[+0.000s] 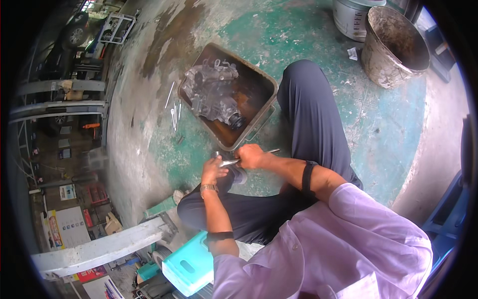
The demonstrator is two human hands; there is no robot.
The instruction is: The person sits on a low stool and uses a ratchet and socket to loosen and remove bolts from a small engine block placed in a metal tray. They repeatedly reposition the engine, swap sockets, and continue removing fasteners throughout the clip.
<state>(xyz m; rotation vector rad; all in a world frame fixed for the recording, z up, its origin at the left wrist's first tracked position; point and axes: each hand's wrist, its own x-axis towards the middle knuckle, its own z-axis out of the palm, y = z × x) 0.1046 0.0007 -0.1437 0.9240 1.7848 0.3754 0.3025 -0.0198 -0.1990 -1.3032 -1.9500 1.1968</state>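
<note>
Seated low over a workshop floor (383, 129), you hold a slim metal tool (229, 162) between your hands, just outside the near corner of a dark tray (255, 92). Your right hand (251, 156) is clenched around its shaft; your left hand (214, 171) meets the other end, though how firmly its fingers close, you cannot tell from here. The tool looks stiff, fairly light and hard to break, probably slick if oily, and best gripped along the shaft. The grimy metal casting (214, 94) in the tray looks heavy and rigid, likely greasy, better taken by its solid body than its small fittings. Beneath, worn green paint gives way to stained grey; slender tools (174, 117) lie left of the tray, a caked bucket (381, 65) stands far right, and a turquoise box (186, 261) sits beside you.
</note>
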